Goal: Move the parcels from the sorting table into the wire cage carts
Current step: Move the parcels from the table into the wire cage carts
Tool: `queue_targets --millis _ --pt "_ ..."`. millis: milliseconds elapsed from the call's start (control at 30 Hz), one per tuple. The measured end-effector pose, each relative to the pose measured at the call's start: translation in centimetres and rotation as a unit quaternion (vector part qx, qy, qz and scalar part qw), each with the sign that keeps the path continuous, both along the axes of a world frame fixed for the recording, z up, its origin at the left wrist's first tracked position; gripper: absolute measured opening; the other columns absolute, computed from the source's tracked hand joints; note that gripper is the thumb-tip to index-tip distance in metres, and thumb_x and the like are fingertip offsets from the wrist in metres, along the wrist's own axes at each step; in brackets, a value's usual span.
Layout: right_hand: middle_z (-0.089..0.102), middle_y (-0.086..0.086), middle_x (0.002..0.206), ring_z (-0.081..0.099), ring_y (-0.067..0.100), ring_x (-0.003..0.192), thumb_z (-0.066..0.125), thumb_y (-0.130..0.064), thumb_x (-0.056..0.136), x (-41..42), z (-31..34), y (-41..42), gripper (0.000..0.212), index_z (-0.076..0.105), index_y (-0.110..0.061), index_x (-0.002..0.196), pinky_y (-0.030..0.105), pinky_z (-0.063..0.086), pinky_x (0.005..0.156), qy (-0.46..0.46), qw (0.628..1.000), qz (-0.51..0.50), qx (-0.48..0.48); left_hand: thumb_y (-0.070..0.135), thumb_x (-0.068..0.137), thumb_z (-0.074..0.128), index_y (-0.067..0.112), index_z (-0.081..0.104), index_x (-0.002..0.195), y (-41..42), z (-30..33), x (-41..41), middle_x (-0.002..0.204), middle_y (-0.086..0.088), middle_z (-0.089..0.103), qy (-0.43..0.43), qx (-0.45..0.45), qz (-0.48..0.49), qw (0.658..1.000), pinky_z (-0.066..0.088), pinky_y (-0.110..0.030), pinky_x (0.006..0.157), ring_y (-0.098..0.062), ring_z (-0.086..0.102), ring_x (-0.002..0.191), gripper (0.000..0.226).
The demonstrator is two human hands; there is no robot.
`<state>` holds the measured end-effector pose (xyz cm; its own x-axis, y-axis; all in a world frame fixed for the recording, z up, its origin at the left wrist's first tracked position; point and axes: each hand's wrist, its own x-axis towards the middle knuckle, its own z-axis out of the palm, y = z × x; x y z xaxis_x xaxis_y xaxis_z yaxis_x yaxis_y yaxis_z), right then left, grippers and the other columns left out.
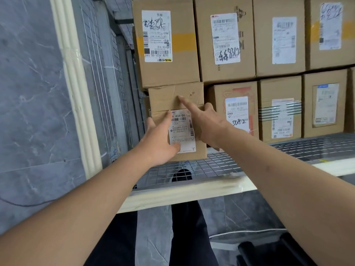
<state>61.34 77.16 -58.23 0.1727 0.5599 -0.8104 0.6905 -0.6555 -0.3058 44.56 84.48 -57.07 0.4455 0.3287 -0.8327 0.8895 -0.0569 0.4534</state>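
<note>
Head view: two hands (161, 139) (207, 123) on one parcel (176, 100), seven stacked boxes (224, 41) alongside.

A small parcel (175, 120) sits on the wire shelf (211, 164), left of stacked boxes (278, 73)

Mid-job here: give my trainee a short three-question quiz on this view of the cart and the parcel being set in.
1. True or false: both hands are on the small box.
2. What does the small box stand on: A) the floor, B) the wire mesh shelf, C) another box?
3. What sits directly on top of the small box?

Key:
1. True: the left hand lies on its label; the right hand touches its front with straight fingers.
2. B.
3. A larger cardboard box.
</note>
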Motion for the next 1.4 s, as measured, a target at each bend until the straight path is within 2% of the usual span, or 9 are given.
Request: queue_targets --millis 267,367,467,600,733,900,1100,1233,1400 --pt "0.037 0.015 0.135 0.046 0.024 0.089 0.073 0.002 0.089 1.2 -1.3 -0.4 0.122 -0.008 -0.062 0.155 0.034 0.041 0.077 0.013 1.000 0.012 0.009 0.031 0.095 0.071 0.038 -0.001 0.164 -0.5 -1.1 0.8 0.159 -0.001 0.000 0.013 0.025 -0.047 0.998 0.037 -0.038 0.115 -0.032 0.042 0.140 0.100" --pt "0.037 0.015 0.134 0.049 0.025 0.088 0.068 0.007 0.088 1.1 -1.6 -0.6 0.123 -0.008 -0.065 0.154 0.034 0.042 0.074 0.004 1.000 0.008 0.020 0.025 0.094 0.072 0.026 0.000 0.165 -0.7 -1.6 1.0 0.155 0.002 -0.050 0.014 0.109 -0.125 0.986 0.026 -0.050 0.124 -0.039 -0.008 0.157 0.101" --pt "0.030 0.014 0.137 0.055 0.033 0.100 0.070 0.008 0.084 0.7 -1.6 -0.6 0.121 -0.001 -0.055 0.159 0.036 0.043 0.072 -0.051 0.997 0.038 0.040 0.028 0.094 0.065 0.009 0.001 0.164 -0.1 -2.2 1.2 0.158 -0.011 -0.045 -0.008 0.209 -0.274 0.939 0.000 -0.054 0.127 -0.034 -0.036 0.149 0.096" --pt "-0.016 0.018 0.167 0.007 0.040 0.157 0.080 -0.009 0.085 0.5 -1.8 -0.3 0.110 0.007 -0.025 0.165 0.040 0.040 0.115 -0.143 0.977 0.129 0.095 0.027 0.099 0.056 0.004 -0.002 0.163 0.4 -2.5 1.4 0.165 -0.019 -0.029 -0.022 0.222 -0.327 0.918 0.000 -0.045 0.129 -0.031 -0.020 0.156 0.090" --pt "-0.023 0.012 0.170 -0.013 0.028 0.159 0.078 -0.025 0.092 0.6 -2.9 -0.4 0.109 -0.001 -0.015 0.166 0.037 0.014 0.126 -0.107 0.981 0.132 0.091 0.029 0.100 0.058 0.009 0.003 0.164 0.8 -2.5 1.6 0.168 -0.014 -0.024 -0.029 0.218 -0.320 0.922 0.010 -0.045 0.129 -0.027 -0.015 0.157 0.087" --pt "-0.017 0.009 0.172 -0.009 0.025 0.160 0.065 -0.023 0.101 0.7 -3.0 -0.1 0.091 0.002 -0.016 0.166 0.039 0.017 0.127 -0.099 0.985 0.105 0.098 0.029 0.101 0.057 0.010 0.010 0.163 1.5 -2.4 2.0 0.169 -0.017 -0.016 -0.025 0.207 -0.352 0.912 0.015 -0.045 0.129 -0.030 -0.008 0.158 0.080" --pt "0.015 0.012 0.171 0.017 0.028 0.158 0.056 -0.022 0.103 -0.2 -0.2 1.0 0.070 0.021 -0.011 0.163 0.041 0.026 0.124 -0.099 0.989 0.022 0.110 0.035 0.099 0.054 0.015 0.031 0.156 5.2 0.0 4.0 0.142 -0.014 0.043 -0.046 0.230 -0.398 0.887 0.047 -0.047 0.107 -0.034 0.045 0.132 0.064" --pt "0.043 0.011 0.155 0.047 0.031 0.136 0.049 -0.023 0.104 -1.2 3.8 1.2 0.037 0.048 -0.012 0.140 0.037 0.042 0.087 -0.149 0.983 -0.021 0.108 0.034 0.100 0.052 0.016 0.046 0.142 8.1 3.1 5.0 0.134 -0.009 0.044 -0.063 0.249 -0.440 0.861 0.050 -0.051 0.100 -0.032 0.048 0.126 0.047" --pt "0.048 0.008 0.151 0.058 0.032 0.120 0.043 -0.026 0.105 -3.1 9.8 0.4 0.037 0.053 -0.012 0.137 0.041 0.052 0.088 -0.186 0.972 -0.100 0.104 0.036 0.099 0.055 0.017 0.043 0.145 9.8 8.1 5.5 0.152 -0.010 0.037 -0.090 0.267 -0.490 0.825 0.049 -0.052 0.103 -0.032 0.043 0.136 0.051"
